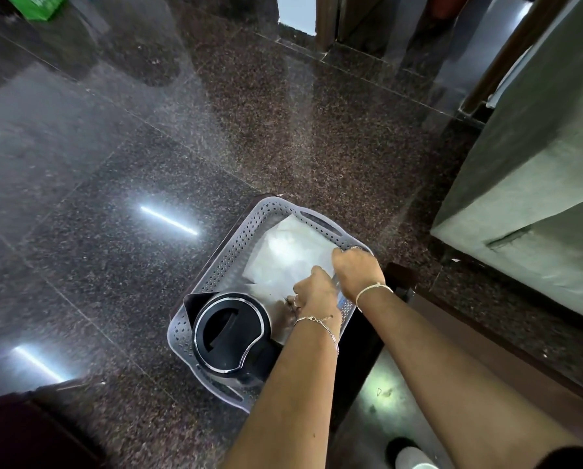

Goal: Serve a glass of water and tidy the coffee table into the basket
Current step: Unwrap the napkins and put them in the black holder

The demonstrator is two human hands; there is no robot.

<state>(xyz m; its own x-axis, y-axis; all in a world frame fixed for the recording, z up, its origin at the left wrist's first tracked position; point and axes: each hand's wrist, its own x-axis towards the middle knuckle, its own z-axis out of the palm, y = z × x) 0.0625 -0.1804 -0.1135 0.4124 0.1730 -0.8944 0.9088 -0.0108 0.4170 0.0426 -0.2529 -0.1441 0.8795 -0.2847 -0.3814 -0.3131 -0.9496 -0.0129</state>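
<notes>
A grey perforated basket (225, 262) stands on a small dark table (361, 353). In its near left end sits a black jug with a lid (230, 333). A white sheet (290, 255) covers the basket's far half. Both my hands are inside the basket at its right side. My right hand (357, 269) is a fist by the right rim, closed on a clear container (340, 297) of which only a sliver shows. My left hand (313, 292) is just beside it, with its fingers curled down onto the white sheet. What they hold is hidden.
Polished dark granite floor (148, 147) surrounds the table. A grey-green sofa (537, 198) with a dark wooden base stands to the right. A dark piece of furniture (19, 431) fills the lower left corner. A foot in a white sock (408, 455) shows at the bottom.
</notes>
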